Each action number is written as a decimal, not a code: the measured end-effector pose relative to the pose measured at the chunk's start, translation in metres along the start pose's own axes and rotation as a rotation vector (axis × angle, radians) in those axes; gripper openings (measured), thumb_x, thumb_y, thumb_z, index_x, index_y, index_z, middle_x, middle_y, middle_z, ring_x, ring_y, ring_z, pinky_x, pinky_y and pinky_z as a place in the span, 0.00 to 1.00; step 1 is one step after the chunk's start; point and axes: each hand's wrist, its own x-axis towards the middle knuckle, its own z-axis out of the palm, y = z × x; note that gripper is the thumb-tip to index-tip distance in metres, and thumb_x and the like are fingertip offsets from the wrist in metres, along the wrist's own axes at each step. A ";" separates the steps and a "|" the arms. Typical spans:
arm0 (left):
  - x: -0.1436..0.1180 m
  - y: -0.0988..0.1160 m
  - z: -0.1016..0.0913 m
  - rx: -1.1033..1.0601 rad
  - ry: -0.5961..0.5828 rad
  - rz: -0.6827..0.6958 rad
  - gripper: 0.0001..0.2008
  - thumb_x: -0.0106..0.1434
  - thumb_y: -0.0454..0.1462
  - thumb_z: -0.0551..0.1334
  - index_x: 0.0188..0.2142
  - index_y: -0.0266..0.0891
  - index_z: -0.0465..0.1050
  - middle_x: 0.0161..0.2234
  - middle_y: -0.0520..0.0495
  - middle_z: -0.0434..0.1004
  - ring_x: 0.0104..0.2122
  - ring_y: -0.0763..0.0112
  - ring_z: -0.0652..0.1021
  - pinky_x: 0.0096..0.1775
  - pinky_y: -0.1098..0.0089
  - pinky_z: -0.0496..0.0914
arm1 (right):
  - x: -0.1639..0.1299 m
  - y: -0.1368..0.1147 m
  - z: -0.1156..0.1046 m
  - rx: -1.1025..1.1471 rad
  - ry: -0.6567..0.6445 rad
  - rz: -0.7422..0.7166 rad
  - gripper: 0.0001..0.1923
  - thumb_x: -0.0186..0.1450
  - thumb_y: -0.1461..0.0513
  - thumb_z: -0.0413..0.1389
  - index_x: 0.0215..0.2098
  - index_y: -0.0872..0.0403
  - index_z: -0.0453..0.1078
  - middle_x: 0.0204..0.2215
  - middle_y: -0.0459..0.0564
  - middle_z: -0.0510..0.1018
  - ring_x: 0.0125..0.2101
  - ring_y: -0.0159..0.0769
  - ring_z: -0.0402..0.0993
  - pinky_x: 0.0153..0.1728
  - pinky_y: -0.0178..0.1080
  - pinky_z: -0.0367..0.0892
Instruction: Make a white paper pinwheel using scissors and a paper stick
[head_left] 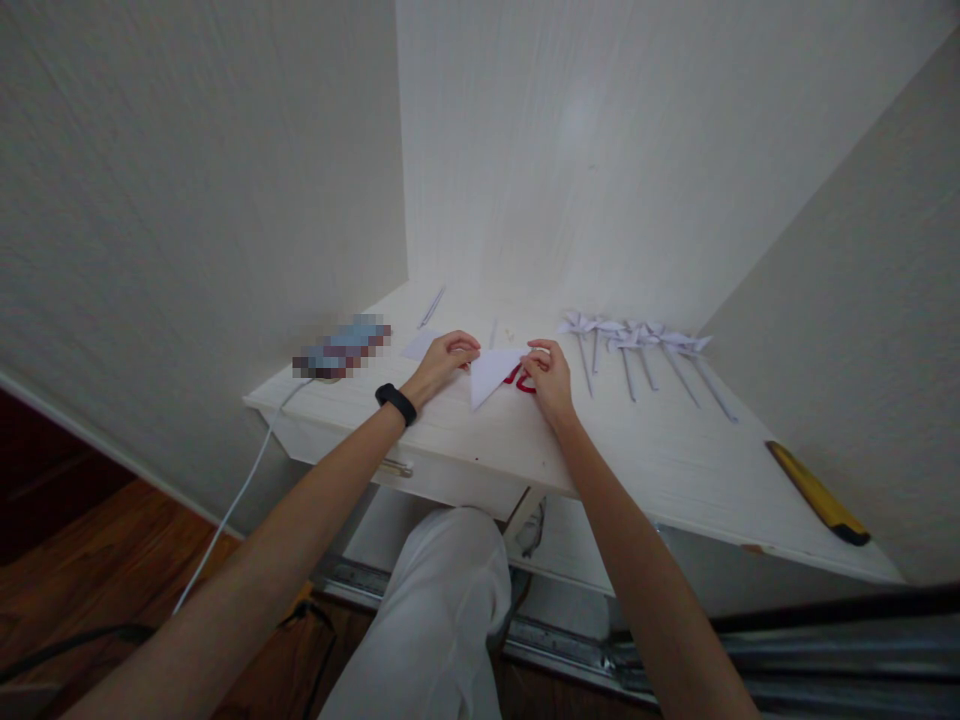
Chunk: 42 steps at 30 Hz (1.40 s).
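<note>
A white sheet of paper folded into a triangle [491, 374] is held up over the desk between my two hands. My left hand [448, 362], with a black band at the wrist, pinches its upper left corner. At the upper right corner, the fingers of my right hand [549, 378] are closed on the same paper. Just behind and under it lie red-handled scissors [526, 384], partly covered by the paper and my right hand. Another piece of white paper [420, 345] rests on the desk beyond my left hand.
Several white paper pinwheels on sticks [637, 338] lie in a row at the right. Thin sticks [431, 306] are at the back left. A blurred-out device [341, 348] with a white cable [259, 465] sits left. A yellow-and-black tool [817, 492] lies near the desk's [675, 500] right edge.
</note>
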 end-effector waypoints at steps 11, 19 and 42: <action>0.003 -0.003 -0.001 -0.016 0.009 0.018 0.12 0.47 0.37 0.68 0.32 0.37 0.72 0.28 0.51 0.74 0.27 0.76 0.72 0.30 0.74 0.64 | 0.000 0.000 0.000 0.022 -0.014 0.051 0.10 0.56 0.55 0.56 0.31 0.53 0.65 0.17 0.41 0.71 0.19 0.29 0.67 0.22 0.31 0.62; 0.001 -0.001 0.003 -0.019 -0.039 -0.090 0.11 0.45 0.34 0.68 0.29 0.35 0.72 0.27 0.50 0.74 0.27 0.76 0.72 0.32 0.72 0.65 | 0.002 0.002 0.000 0.022 0.025 0.028 0.08 0.56 0.57 0.55 0.28 0.53 0.64 0.17 0.40 0.70 0.18 0.27 0.66 0.22 0.31 0.62; 0.002 -0.003 0.001 0.015 -0.026 -0.088 0.10 0.44 0.35 0.69 0.27 0.33 0.73 0.24 0.49 0.74 0.26 0.74 0.72 0.35 0.69 0.66 | 0.002 0.001 0.001 0.050 -0.042 0.078 0.15 0.53 0.52 0.60 0.25 0.53 0.64 0.16 0.41 0.70 0.17 0.26 0.63 0.18 0.29 0.57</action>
